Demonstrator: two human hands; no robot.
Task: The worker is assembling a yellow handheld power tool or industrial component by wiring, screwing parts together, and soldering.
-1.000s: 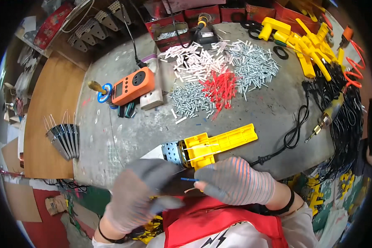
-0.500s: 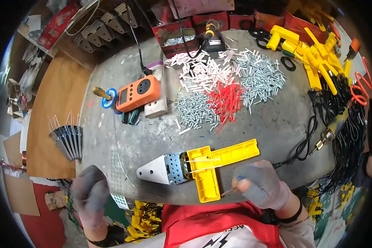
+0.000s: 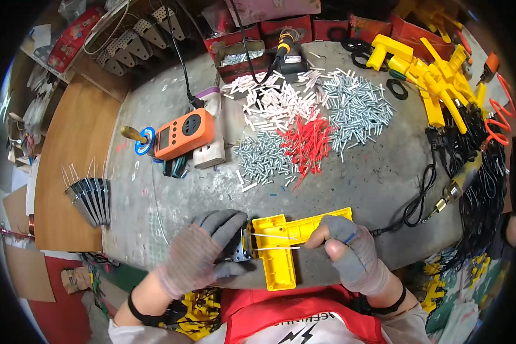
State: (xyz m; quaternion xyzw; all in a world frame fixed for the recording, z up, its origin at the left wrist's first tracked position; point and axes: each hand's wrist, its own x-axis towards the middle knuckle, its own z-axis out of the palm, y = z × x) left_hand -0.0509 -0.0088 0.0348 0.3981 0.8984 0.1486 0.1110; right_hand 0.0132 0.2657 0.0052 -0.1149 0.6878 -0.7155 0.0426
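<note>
My left hand [image 3: 198,249], in a grey glove, is wrapped over a tapered metal nozzle with a perforated collar [image 3: 243,247]; most of the metal is hidden under it. The collar meets an open yellow plastic housing half [image 3: 280,269], T-shaped, lying hollow side up near the table's front edge. Two thin white-sleeved wires [image 3: 272,248] run from the collar across the housing. My right hand [image 3: 352,252], gloved with bare fingertips, is closed in a pinch over the housing's handle, near the wire ends. Whatever is between those fingertips is too small to make out.
Beyond the housing lie piles of silvery screws [image 3: 358,109], white sleeves [image 3: 281,103] and red pieces [image 3: 308,143]. An orange meter [image 3: 183,135] is at left, yellow housings [image 3: 441,80] at far right. A screwdriver tool [image 3: 458,186] and black cords [image 3: 481,200] lie right.
My left hand has come from the left table edge onto the metal nozzle. My right hand has shifted slightly left and up, closer to the wire ends. The housing has moved slightly towards me.
</note>
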